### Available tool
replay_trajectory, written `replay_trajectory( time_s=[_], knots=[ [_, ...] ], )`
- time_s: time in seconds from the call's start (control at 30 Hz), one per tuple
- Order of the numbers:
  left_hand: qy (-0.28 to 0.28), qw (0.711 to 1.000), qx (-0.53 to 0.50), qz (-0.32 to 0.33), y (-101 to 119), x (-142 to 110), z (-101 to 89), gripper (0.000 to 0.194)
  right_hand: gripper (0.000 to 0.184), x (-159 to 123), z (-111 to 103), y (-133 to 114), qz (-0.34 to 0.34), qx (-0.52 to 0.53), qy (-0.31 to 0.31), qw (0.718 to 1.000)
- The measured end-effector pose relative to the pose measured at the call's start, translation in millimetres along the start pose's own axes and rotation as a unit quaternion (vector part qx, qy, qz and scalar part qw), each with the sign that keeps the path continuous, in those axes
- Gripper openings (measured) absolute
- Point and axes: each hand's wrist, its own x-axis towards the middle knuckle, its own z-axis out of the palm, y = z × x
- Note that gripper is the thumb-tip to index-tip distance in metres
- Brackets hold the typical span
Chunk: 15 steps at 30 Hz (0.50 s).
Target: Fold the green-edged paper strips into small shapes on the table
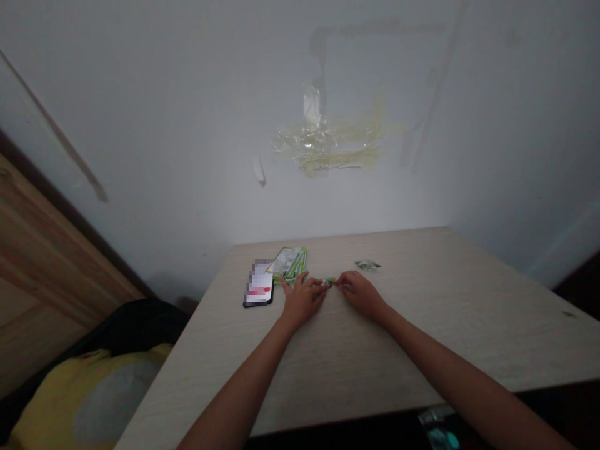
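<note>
Both my arms reach out over a pale wooden table (422, 325). My left hand (302, 299) and my right hand (360, 292) meet near the far middle, fingertips pinched on the two ends of a small wrapped item (328, 283) with green and blue print. The left hand lies partly over a green and white packet (289, 264). A phone (259, 284) lies flat just left of that hand. A small crumpled wrapper (368, 265) sits a little beyond my right hand.
The table stands against a white wall with old tape remains (328, 147). A wooden panel (42, 275) is at the left. Below it lie a yellow cushion (79, 400) and dark cloth (140, 322).
</note>
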Motion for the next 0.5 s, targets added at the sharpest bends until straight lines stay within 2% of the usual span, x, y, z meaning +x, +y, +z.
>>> replay_trajectory(
  time_s=[0.27,0.5],
  knots=[
    [0.001,1.000,-0.015,0.002,0,0,0.6,0.028,0.023,-2,-4,-14,-0.042,-0.070,-0.027,0.996],
    [-0.006,1.000,-0.002,0.005,-1,0,2.6,0.028,0.032,-2,-7,-19,-0.080,-0.066,-0.063,0.993]
  ],
)
